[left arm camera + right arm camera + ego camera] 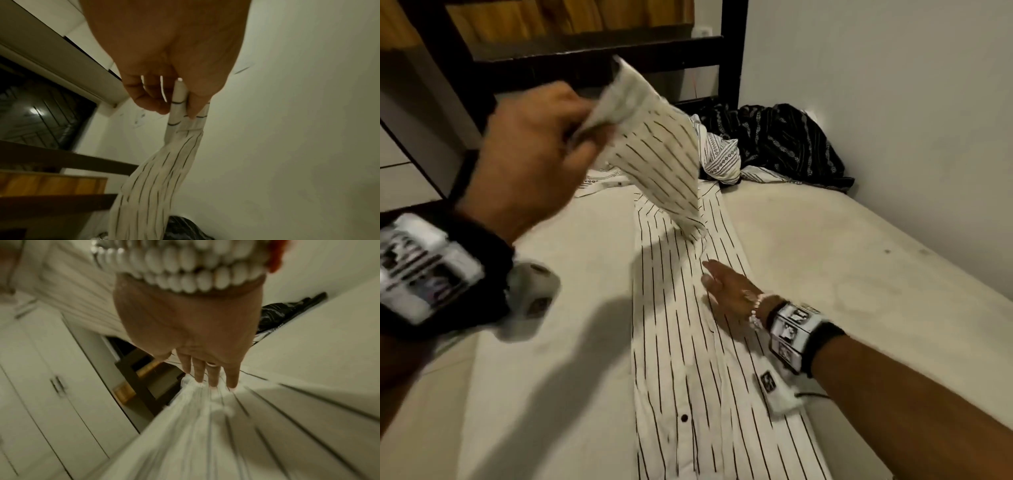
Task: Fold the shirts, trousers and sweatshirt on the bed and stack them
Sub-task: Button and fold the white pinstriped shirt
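Note:
A white shirt with thin black stripes (pixel 681 359) lies lengthwise on the bed, folded into a narrow strip, buttons showing near the bottom. My left hand (pixel 534 150) is raised above it and pinches the cuff end of one sleeve (pixel 654 150), which hangs down to the shirt body. In the left wrist view the left hand's fingers (pixel 156 104) and thumb pinch the striped cuff (pixel 180 113). My right hand (pixel 726 287) lies flat with straight fingers on the shirt's middle, pressing it down. The right wrist view shows the right hand's fingertips (pixel 213 379) on the striped cloth (pixel 236 426).
A heap of dark patterned clothes (pixel 777 144) and a white patterned piece (pixel 719 157) sits at the far end of the bed against the wall. The cream mattress (pixel 859 267) shows bare to the right and left. A dark wooden bed frame (pixel 592 51) stands behind.

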